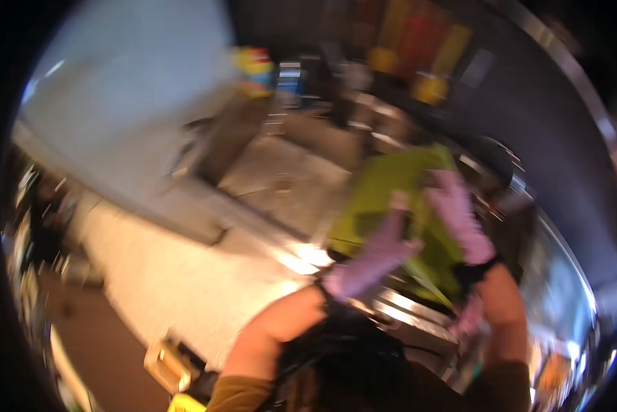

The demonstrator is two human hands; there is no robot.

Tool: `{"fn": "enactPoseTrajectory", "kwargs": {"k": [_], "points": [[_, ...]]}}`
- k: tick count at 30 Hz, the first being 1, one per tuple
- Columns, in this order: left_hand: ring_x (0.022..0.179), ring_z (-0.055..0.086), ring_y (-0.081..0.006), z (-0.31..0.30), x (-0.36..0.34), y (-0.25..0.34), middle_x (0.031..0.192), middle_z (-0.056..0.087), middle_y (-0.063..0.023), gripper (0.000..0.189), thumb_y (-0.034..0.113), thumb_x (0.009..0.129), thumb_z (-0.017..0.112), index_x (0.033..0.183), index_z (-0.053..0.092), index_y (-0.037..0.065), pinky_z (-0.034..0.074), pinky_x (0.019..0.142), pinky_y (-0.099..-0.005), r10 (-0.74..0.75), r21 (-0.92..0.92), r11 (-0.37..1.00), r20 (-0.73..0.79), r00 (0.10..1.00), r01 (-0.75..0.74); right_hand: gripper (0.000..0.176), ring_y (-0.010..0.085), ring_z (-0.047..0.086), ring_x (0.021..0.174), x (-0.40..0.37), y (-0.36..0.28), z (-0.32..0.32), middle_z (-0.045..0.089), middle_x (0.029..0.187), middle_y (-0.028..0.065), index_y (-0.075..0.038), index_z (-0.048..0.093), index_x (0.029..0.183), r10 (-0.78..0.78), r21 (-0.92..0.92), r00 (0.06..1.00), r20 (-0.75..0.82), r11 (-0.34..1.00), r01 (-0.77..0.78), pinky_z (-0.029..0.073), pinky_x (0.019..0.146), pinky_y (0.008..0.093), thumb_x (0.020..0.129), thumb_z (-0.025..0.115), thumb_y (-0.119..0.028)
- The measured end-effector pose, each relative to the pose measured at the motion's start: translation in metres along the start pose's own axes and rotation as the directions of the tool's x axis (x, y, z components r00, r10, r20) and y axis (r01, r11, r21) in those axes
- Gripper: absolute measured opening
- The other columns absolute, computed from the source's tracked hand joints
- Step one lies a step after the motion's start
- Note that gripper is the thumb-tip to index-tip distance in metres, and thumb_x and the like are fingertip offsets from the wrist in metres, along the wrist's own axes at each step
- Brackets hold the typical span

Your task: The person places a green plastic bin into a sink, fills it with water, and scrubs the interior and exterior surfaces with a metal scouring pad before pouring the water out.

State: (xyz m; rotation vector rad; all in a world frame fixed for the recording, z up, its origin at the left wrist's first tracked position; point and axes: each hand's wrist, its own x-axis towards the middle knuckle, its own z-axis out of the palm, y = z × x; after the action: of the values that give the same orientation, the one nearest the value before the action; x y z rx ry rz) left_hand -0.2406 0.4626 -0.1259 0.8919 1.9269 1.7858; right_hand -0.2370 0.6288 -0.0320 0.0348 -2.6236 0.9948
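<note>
A green plastic tub-like thing [377,185] stands tilted at the right side of the sink; motion blur hides its exact kind. My left hand [377,250], in a pink glove, is in front of it with the thumb and a finger spread apart. Whether it touches the green plastic cannot be made out. My right hand [456,213], gloved in pink too, reaches over the green plastic from the right, its fingers bent against it. Below the right wrist shows another pink patch [467,316], too blurred to name.
A metal sink basin [288,182] lies left of the green plastic. Bottles or containers [255,71] stand behind it. A pale panel [130,89] rises on the left above a light floor [164,268]. Blurred metal items [500,161] are at the right.
</note>
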Motion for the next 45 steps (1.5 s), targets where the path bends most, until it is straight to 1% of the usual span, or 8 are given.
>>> {"fn": "enactPoseTrajectory", "kwargs": {"k": [2,7,15,19,22,31,40,45], "points": [[0.142,0.009,-0.0201,-0.002,-0.009,0.007,0.153,0.011,-0.0199,0.099,0.02,0.076,0.066,0.147,0.0,0.0,0.015,0.112,-0.0271,0.018,-0.256,0.966,-0.047,0.999,-0.029,0.043,0.0342,0.053,0.108,0.042,0.031,0.004,0.057,0.111,0.0221,0.003,0.056,0.115,0.139,-0.1,0.989,0.05,0.986,-0.134,0.04,0.095,0.0398,0.073,0.053,-0.005],[0.098,0.059,-0.0374,0.008,0.01,-0.014,0.135,0.044,-0.0213,0.109,0.018,0.07,0.066,0.147,-0.012,0.012,0.047,0.092,-0.0385,-0.137,0.128,0.981,-0.081,0.987,0.147,0.041,0.0375,0.046,0.116,0.083,0.161,0.016,0.051,0.122,0.0224,0.002,0.05,0.121,-0.042,-0.379,0.999,-0.032,0.925,0.027,0.033,0.103,0.0405,0.08,0.055,-0.005],[0.076,0.06,-0.0352,0.0,0.0,0.009,0.121,0.052,-0.0204,0.109,0.017,0.069,0.064,0.147,-0.012,0.013,0.049,0.073,-0.0406,-0.221,0.116,0.968,-0.026,0.975,0.222,0.038,0.0347,0.048,0.111,-0.023,0.035,0.01,0.052,0.116,0.0182,0.002,0.05,0.117,-0.13,-0.335,0.976,0.174,0.924,0.183,0.035,0.101,0.0374,0.079,0.051,0.005],[0.075,0.061,-0.0351,0.014,0.002,-0.008,0.116,0.055,-0.0221,0.109,0.016,0.069,0.064,0.147,-0.013,0.011,0.049,0.07,-0.0409,-0.036,0.058,0.997,-0.161,0.986,0.046,0.04,0.0365,0.047,0.115,0.009,0.099,0.006,0.05,0.118,0.0201,0.002,0.05,0.118,-0.083,-0.313,0.993,0.087,0.944,0.107,0.035,0.101,0.0406,0.078,0.055,0.005],[0.076,0.061,-0.0342,0.008,0.002,-0.001,0.12,0.053,-0.0221,0.11,0.016,0.069,0.064,0.146,-0.014,0.01,0.049,0.071,-0.04,-0.177,0.097,0.978,-0.078,0.981,0.184,0.042,0.0376,0.046,0.116,0.03,0.085,0.012,0.048,0.121,0.021,0.002,0.049,0.119,-0.1,-0.375,0.993,0.068,0.92,0.118,0.035,0.101,0.041,0.078,0.055,0.004],[0.058,0.056,-0.0286,0.004,-0.003,0.004,0.062,0.051,-0.0134,0.111,0.015,0.069,0.064,0.146,-0.016,0.011,0.044,0.054,-0.0387,-0.135,0.051,0.989,-0.096,0.986,0.14,0.05,0.0384,0.041,0.124,-0.043,0.042,0.016,0.042,0.132,0.0231,0.001,0.049,0.122,-0.056,-0.374,0.981,0.185,0.919,0.123,0.033,0.105,0.0399,0.073,0.058,0.005],[0.083,0.061,-0.0348,0.005,0.001,-0.001,0.131,0.047,-0.0227,0.111,0.015,0.069,0.064,0.146,-0.016,0.013,0.05,0.077,-0.0388,-0.182,0.025,0.983,-0.04,0.982,0.183,0.045,0.0364,0.044,0.12,0.021,0.093,0.014,0.046,0.13,0.0212,0.0,0.049,0.122,-0.092,-0.365,0.996,0.012,0.927,0.09,0.031,0.105,0.0399,0.078,0.055,0.002],[0.08,0.062,-0.0359,0.009,0.004,-0.007,0.124,0.052,-0.0229,0.112,0.017,0.068,0.065,0.146,-0.015,0.013,0.05,0.076,-0.04,-0.168,0.121,0.977,-0.081,0.982,0.177,0.05,0.0383,0.042,0.122,-0.048,0.045,0.021,0.044,0.129,0.0211,0.001,0.048,0.121,-0.067,-0.42,0.989,0.133,0.9,0.117,0.031,0.106,0.0418,0.072,0.057,0.003]]}}
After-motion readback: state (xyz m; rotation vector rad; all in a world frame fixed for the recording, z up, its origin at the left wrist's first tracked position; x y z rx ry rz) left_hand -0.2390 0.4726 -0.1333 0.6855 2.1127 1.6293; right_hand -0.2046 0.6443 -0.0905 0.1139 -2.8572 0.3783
